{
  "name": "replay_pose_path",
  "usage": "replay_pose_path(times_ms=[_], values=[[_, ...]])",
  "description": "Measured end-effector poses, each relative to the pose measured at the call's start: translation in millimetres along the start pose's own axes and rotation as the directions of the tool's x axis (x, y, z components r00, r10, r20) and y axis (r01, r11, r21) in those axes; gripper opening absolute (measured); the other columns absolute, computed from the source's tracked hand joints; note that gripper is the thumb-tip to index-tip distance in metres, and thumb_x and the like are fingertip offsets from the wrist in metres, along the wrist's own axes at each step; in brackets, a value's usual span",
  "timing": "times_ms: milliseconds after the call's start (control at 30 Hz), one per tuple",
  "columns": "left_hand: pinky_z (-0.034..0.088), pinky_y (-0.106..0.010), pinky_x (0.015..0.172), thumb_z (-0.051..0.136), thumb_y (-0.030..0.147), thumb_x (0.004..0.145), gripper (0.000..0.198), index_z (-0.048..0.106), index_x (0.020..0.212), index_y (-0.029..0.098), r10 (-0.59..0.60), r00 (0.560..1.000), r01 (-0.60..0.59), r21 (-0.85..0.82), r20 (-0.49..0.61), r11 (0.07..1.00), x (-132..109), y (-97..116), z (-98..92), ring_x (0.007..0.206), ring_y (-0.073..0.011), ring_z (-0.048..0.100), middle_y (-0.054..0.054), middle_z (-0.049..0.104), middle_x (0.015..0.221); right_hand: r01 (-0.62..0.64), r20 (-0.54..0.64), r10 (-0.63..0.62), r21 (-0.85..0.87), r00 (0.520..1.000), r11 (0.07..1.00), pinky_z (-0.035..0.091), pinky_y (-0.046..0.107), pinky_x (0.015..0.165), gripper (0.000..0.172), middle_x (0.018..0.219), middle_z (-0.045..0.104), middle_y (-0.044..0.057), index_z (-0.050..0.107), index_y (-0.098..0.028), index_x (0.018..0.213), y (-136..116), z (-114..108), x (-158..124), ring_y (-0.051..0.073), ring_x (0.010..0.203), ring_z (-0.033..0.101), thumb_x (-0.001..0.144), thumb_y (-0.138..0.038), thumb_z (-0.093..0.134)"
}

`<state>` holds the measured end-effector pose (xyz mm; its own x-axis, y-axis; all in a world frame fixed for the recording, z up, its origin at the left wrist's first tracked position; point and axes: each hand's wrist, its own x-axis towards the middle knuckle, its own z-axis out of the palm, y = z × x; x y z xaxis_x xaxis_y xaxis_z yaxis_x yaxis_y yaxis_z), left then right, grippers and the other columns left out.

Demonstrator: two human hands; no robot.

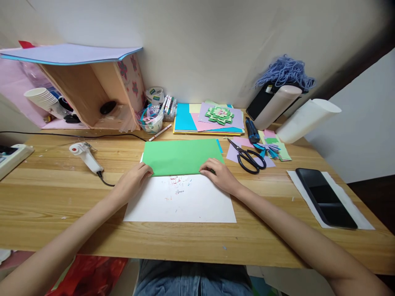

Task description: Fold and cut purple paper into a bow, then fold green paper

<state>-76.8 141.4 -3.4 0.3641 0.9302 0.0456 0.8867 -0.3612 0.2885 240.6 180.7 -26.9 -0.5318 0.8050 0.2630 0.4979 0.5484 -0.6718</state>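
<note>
A green sheet of paper, apparently folded along its near edge, lies over the far part of a white sheet marked with small colour smudges. At its near left corner, my left hand has its fingers closed on the edge. My right hand pinches the same near edge towards the right corner. A bit of blue paper shows by the far right corner. Black-handled scissors lie partly open to the right, over lilac paper scraps.
A white glue gun with a cord lies at the left. Behind are a cardboard box, a cup of scraps, stacked coloured paper and a layered paper flower. At right are a box cutter, a paper roll and a phone.
</note>
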Motion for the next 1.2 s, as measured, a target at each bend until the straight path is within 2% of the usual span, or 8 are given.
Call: replay_pose_path(times_ms=[100, 233, 367, 433, 533, 733, 1000, 1200], values=[[0.040, -0.026, 0.065, 0.035, 0.021, 0.090, 0.022, 0.057, 0.093, 0.020, 0.024, 0.999, -0.024, 0.022, -0.039, 0.999, -5, 2, -0.6, 0.081, -0.0171, 0.056, -0.005, 0.058, 0.096, 0.017, -0.005, -0.017, -0.045, 1.000, 0.999, 0.042, 0.032, 0.075, 0.010, 0.081, 0.059, 0.004, 0.061, -0.019, 0.082, 1, 1, 0, 0.017, 0.079, 0.053, 0.087, -0.020, 0.052], [0.041, -0.028, 0.064, 0.034, 0.015, 0.089, 0.028, 0.059, 0.101, 0.020, 0.112, 0.992, -0.099, 0.201, -0.053, 0.975, -17, 4, 3.6, 0.082, -0.0190, 0.058, -0.007, 0.061, 0.100, 0.088, -0.027, -0.096, -0.206, 0.995, 0.975, 0.043, 0.030, 0.071, 0.015, 0.082, 0.060, 0.005, 0.062, -0.018, 0.085, 2, 4, -3, 0.018, 0.079, 0.053, 0.090, -0.021, 0.048], [0.044, -0.028, 0.066, 0.036, 0.017, 0.090, 0.026, 0.059, 0.103, 0.016, 0.199, 0.975, -0.162, 0.296, -0.097, 0.941, -23, 5, 11.2, 0.080, -0.0183, 0.060, -0.008, 0.063, 0.100, 0.223, -0.003, -0.245, -0.403, 0.970, 0.888, 0.043, 0.030, 0.069, 0.020, 0.083, 0.063, 0.007, 0.063, -0.017, 0.087, 2, 5, -7, 0.019, 0.078, 0.054, 0.092, -0.020, 0.044], [0.045, -0.027, 0.066, 0.038, 0.020, 0.091, 0.025, 0.059, 0.104, 0.016, 0.209, 0.971, -0.164, 0.313, -0.118, 0.936, -23, 4, 14.0, 0.079, -0.0179, 0.060, -0.008, 0.063, 0.098, 0.287, 0.016, -0.314, -0.453, 0.949, 0.844, 0.043, 0.030, 0.068, 0.020, 0.083, 0.064, 0.008, 0.063, -0.016, 0.088, 2, 4, -8, 0.018, 0.077, 0.055, 0.091, -0.022, 0.044], [0.045, -0.027, 0.066, 0.037, 0.020, 0.091, 0.026, 0.059, 0.103, 0.017, 0.209, 0.971, -0.163, 0.316, -0.118, 0.935, -22, 5, 14.8, 0.080, -0.0176, 0.060, -0.008, 0.063, 0.100, 0.318, 0.015, -0.360, -0.505, 0.933, 0.803, 0.043, 0.029, 0.067, 0.019, 0.084, 0.065, 0.008, 0.063, -0.015, 0.088, 2, 4, -9, 0.018, 0.077, 0.056, 0.091, -0.021, 0.045], [0.045, -0.029, 0.067, 0.034, 0.017, 0.091, 0.028, 0.061, 0.098, 0.017, 0.196, 0.971, -0.141, 0.333, -0.139, 0.932, -20, 10, 9.1, 0.079, -0.0190, 0.058, -0.009, 0.062, 0.097, 0.335, 0.034, -0.384, -0.562, 0.923, 0.756, 0.040, 0.029, 0.065, 0.021, 0.081, 0.063, 0.008, 0.063, -0.015, 0.088, 6, 6, -9, 0.019, 0.074, 0.053, 0.091, -0.016, 0.042], [0.043, -0.029, 0.069, 0.039, 0.017, 0.090, 0.020, 0.059, 0.092, 0.018, 0.233, 0.968, -0.187, 0.353, -0.091, 0.917, -15, 4, 10.8, 0.078, -0.0182, 0.057, -0.007, 0.062, 0.088, 0.265, 0.092, -0.253, -0.485, 0.963, 0.833, 0.039, 0.032, 0.068, 0.025, 0.086, 0.064, 0.010, 0.062, -0.017, 0.089, 3, 5, -10, 0.021, 0.079, 0.053, 0.092, -0.015, 0.037], [0.041, -0.029, 0.066, 0.039, 0.017, 0.090, 0.020, 0.059, 0.089, 0.018, 0.222, 0.972, -0.186, 0.335, -0.072, 0.924, -13, 6, 8.5, 0.075, -0.0180, 0.055, -0.007, 0.060, 0.086, 0.204, 0.064, -0.197, -0.458, 0.978, 0.865, 0.040, 0.033, 0.069, 0.024, 0.089, 0.063, 0.011, 0.062, -0.016, 0.089, -4, 7, -10, 0.022, 0.083, 0.054, 0.092, -0.015, 0.038]])
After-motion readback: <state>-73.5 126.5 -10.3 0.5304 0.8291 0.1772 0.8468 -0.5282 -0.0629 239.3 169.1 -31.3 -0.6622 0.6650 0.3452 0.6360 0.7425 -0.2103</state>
